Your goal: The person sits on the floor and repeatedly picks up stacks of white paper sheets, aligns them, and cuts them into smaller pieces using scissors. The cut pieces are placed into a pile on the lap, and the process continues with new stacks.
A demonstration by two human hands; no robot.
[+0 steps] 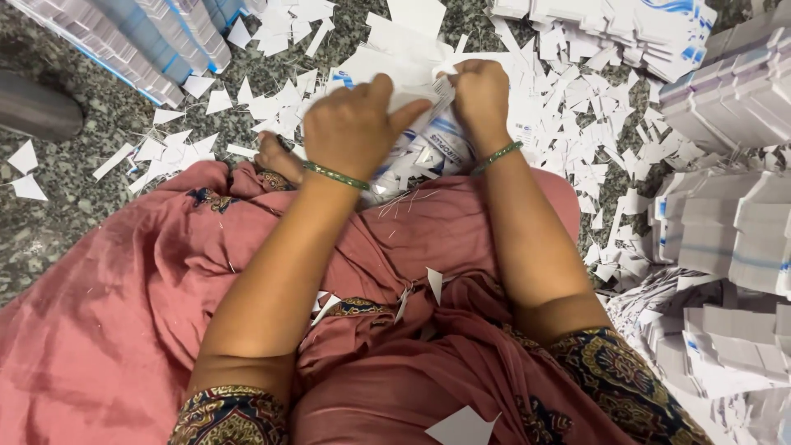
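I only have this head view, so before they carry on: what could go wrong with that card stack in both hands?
Both hands, left hand and right hand, grip the card stack at its top edge only, so lower cards may fan out or slip onto the lap. Loose scraps surround it and could get mixed in. The fingers hide the top edge, so misalignment may go unseen.

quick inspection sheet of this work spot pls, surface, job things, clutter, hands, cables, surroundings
surface: speckled stone floor; the person sits on it, pink cloth over the lap.
job's things: white and blue printed card sheets, gripped at the lap's edge.
clutter: white paper offcuts strewn over the floor, a few on the cloth.
grippers: left hand and right hand both closed on the sheets; each wrist wears a green bangle.
cables: nothing seen.
surroundings: stacks of flat white cartons at right, bundled stacks at top left, a grey rounded object at the left edge.
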